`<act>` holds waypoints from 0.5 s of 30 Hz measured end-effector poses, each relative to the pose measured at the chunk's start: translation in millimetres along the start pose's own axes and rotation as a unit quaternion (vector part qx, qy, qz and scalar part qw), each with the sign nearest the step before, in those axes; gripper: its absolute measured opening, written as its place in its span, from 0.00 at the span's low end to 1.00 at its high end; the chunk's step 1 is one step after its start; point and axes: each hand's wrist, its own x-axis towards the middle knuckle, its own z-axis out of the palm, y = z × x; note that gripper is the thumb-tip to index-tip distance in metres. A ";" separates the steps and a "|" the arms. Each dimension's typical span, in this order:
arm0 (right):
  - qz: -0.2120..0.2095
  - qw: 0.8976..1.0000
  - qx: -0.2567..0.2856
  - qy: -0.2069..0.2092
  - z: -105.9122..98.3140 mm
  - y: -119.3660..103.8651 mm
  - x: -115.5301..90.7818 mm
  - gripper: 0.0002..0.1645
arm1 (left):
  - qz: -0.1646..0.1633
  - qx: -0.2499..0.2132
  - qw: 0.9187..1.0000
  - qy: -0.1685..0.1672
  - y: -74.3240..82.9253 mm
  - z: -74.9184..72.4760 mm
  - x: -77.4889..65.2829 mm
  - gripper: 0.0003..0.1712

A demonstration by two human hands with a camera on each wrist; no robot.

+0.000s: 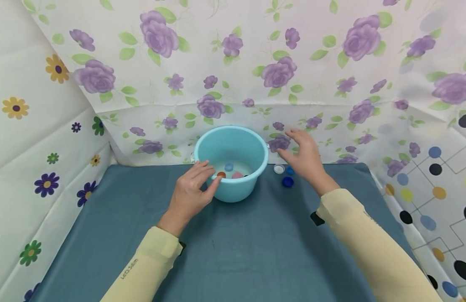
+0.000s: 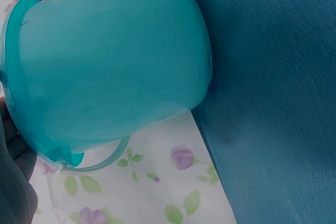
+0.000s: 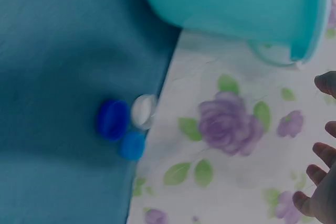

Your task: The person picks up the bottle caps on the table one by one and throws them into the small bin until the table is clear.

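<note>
Bucket [image 1: 234, 192] stands on the table [image 1: 233, 247], left hand [image 1: 191, 191] at its rim, whether pinching I cannot tell; right hand [image 1: 305, 158] spread, empty. A one-sided pull could tip it; a low right-hand sweep could scatter the caps [image 1: 288, 182] alongside.

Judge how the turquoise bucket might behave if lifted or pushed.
The bucket is probably light for its size, since its wall looks like thin plastic. Its base looks narrower than its rim, so a high push might tip it. The small pieces lying inside may slide.
</note>
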 end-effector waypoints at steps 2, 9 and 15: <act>-0.007 1.000 -0.025 0.003 2.2 8.7 -3.7 0.36 | -0.001 0.000 1.000 -0.001 -0.4 0.3 -0.5 0.14; -0.011 0.996 -0.093 -0.008 15.6 35.0 -17.3 0.39 | 0.005 0.000 1.000 0.005 -0.7 1.1 -0.6 0.14; -0.006 0.989 -0.143 -0.028 34.0 55.2 -30.5 0.41 | 0.011 0.001 1.000 0.009 -1.1 0.3 -0.4 0.14</act>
